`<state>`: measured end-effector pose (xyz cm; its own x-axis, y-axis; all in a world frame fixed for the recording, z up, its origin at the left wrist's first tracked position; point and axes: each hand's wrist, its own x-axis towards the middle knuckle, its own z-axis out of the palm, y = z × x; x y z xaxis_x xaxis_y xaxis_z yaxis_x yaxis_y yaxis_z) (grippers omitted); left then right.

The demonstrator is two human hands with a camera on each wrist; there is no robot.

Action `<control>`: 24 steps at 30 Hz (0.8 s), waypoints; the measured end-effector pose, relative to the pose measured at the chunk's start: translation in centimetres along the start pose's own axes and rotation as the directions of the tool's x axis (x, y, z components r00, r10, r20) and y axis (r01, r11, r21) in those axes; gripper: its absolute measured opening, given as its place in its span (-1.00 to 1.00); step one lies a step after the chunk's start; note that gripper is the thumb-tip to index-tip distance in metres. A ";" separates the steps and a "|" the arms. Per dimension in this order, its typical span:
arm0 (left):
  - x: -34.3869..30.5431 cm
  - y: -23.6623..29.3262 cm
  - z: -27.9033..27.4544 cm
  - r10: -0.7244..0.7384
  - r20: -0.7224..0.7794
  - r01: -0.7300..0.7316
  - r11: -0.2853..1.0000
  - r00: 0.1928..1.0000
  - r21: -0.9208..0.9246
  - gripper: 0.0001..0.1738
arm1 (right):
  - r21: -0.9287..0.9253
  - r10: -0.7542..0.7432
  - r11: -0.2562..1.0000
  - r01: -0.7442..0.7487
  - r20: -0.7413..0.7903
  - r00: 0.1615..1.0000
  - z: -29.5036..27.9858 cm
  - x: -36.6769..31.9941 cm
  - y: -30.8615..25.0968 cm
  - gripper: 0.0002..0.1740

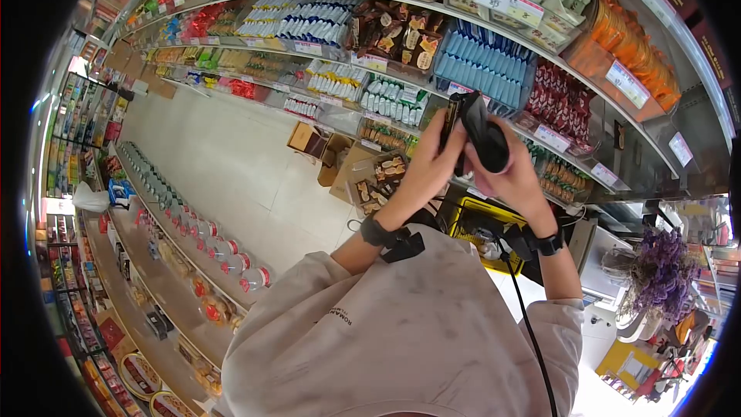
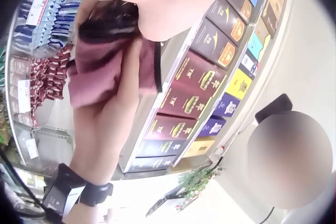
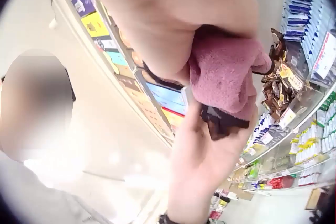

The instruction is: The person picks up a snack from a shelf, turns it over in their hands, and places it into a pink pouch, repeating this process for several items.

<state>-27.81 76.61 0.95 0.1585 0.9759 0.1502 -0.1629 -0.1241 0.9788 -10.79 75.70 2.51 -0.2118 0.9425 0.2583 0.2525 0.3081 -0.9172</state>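
Note:
Both hands are raised close together before the snack shelves. My left hand (image 1: 431,161) holds a dark, glossy item (image 2: 111,18); its kind cannot be made out. My right hand (image 1: 519,179) grips a mauve, fuzzy cloth (image 3: 226,74) with black edging, bunched between thumb and fingers. The cloth lies against the dark item in both wrist views. From the head view, the held things appear as black shapes, a broad curved black piece (image 1: 488,140) standing upright between the hands. Palms and thumbs hide part of both things.
Behind the hands run shelves of wrapped snacks (image 1: 482,69) with price tags. Below the arms stands a yellow basket (image 1: 463,224). Open cartons (image 1: 336,158) sit on the floor, bottles (image 1: 235,262) line the left aisle, and dried purple flowers (image 1: 660,270) stand at right. A black cable (image 1: 532,324) hangs along the right arm.

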 end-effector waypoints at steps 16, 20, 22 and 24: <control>-0.7 1.2 -4.3 0.035 0.277 -0.123 0.944 0.960 0.308 -0.66 | 0.234 0.395 0.880 -0.413 0.124 0.910 2.4 2.3 0.9 -0.57; -0.4 1.6 -4.3 0.040 0.319 -0.113 0.970 0.947 0.213 -0.60 | 0.638 0.455 0.657 -0.401 0.088 0.886 1.3 2.4 1.0 -0.51; -0.1 0.6 -3.9 0.073 0.171 -0.088 0.992 0.983 0.085 -0.58 | 0.760 0.447 0.606 -0.236 -0.080 0.891 1.7 3.1 0.8 -0.50; 0.1 0.5 -3.6 0.078 0.047 -0.077 0.997 0.996 -0.009 -0.58 | 0.751 0.439 0.598 -0.282 -0.013 0.898 1.3 2.7 0.8 -0.50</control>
<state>-31.42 77.34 0.99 0.1906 0.9538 0.2322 -0.1835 -0.1978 0.9629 -12.36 78.33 2.13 -0.0675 0.9836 -0.1670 -0.4982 -0.1783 -0.8486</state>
